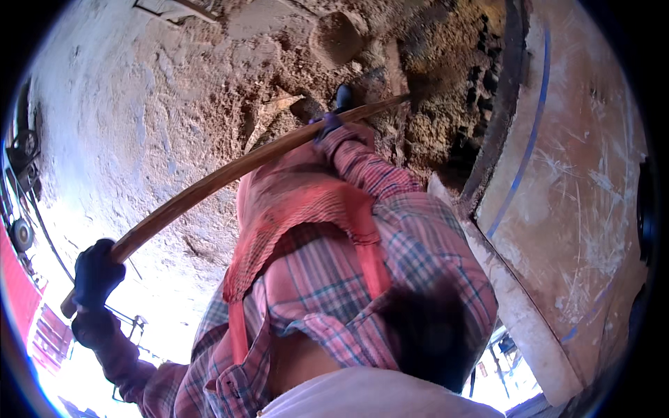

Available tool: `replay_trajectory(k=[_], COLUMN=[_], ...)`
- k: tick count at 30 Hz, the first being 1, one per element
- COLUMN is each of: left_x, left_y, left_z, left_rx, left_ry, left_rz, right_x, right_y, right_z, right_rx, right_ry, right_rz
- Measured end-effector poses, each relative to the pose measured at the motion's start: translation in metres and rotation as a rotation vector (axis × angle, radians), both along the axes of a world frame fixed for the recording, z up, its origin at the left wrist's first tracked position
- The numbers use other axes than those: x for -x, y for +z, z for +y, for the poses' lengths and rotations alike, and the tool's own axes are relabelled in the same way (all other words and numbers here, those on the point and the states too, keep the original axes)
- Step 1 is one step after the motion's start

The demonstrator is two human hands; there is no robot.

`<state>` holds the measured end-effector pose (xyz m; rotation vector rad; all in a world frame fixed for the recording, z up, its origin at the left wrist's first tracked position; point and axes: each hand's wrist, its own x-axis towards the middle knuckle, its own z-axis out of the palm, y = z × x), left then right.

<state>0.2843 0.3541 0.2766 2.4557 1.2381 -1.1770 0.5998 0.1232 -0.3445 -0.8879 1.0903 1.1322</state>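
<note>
A long wooden handle [223,174] slants across the picture from the lower left up to the right. Dark-gloved, my left hand [100,275] is wrapped round it near its lower-left end, out to the side of my body. My right hand [327,127], in a dark glove too, grips it farther along, in front of my knees. The handle's far end runs to the loose brown material [446,90] at the upper right. No tool head can be made out there.
Crumbly brown dirt covers the ground [202,90]. A rounded brown lump or container [336,40] lies ahead, and a dark boot tip [343,96] shows below it. On the right stands a large scuffed panel [564,181] with a blue line. Wheeled equipment [22,233] sits far left.
</note>
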Motion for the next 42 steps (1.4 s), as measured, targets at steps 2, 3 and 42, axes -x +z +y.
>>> replay_trajectory(k=[2,3,42], left_x=[0.067,0.097,-0.171], left_y=[0.023,0.036,-0.019], left_z=[0.000,0.004,-0.104], left_rx=[0.003,-0.005,-0.228], left_ry=[0.188,0.181,-0.391], left_rz=[0.038,0.004,0.077], right_x=[0.076,0.107,-0.109], right_y=[0.047,0.075,0.109], right_z=[0.027,0.037,-0.111], right_rx=[-0.058,-0.052,-0.048], right_ry=[0.018,-0.002,-0.099], right_rz=[-0.026,0.187,0.161])
